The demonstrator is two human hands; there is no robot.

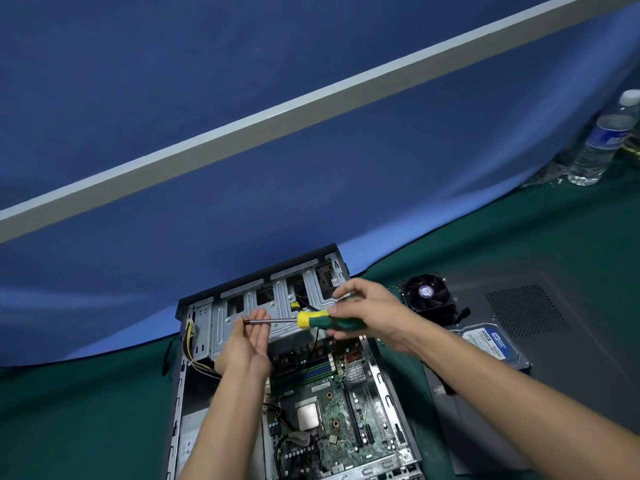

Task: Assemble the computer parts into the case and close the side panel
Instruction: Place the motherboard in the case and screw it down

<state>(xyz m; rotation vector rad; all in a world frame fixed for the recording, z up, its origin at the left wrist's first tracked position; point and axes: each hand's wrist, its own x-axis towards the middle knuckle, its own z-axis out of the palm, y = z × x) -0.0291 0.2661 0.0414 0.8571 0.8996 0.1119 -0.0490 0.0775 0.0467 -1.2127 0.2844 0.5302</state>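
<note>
My right hand grips the screwdriver by its green-yellow handle, held level above the open case on the table; my left hand, palm up, fingers relaxed, touches the shaft's tip.

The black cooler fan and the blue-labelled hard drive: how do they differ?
The black cooler fan is boxy with round blades; the blue-labelled hard drive is flat and rectangular. The fan lies farther from the person, the drive nearer. Both lie outside the open case, not yet installed.
</note>
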